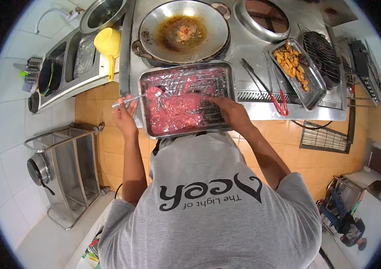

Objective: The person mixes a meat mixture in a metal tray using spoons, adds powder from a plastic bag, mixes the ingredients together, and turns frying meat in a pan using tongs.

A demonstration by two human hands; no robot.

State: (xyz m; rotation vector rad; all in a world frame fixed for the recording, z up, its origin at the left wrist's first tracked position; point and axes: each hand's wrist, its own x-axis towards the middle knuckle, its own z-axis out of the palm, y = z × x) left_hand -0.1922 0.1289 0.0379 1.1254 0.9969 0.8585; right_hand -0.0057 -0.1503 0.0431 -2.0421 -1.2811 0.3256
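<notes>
My left hand (126,110) is closed around the handle of a metal fork (136,99), whose head reaches into the raw red meat (179,109). The wet, shiny meat is spread over the left and middle of a rectangular metal tray (231,83) at the counter's front edge. From the right, my right hand (231,111) reaches over the tray with its fingers toward the meat. Those fingertips are smeared by motion, so whether they pinch any meat is unclear. Just behind the tray stands a large wok (154,49) with brown oil and a little food in it.
Red-handled tongs (274,99) lie on the counter right of the tray. Beyond them is a tray (314,99) of fried pieces (291,62). A yellow dipper (108,42) sits by the sink at left. A wheeled metal cart (75,179) stands at lower left. Another person (349,226) appears far right.
</notes>
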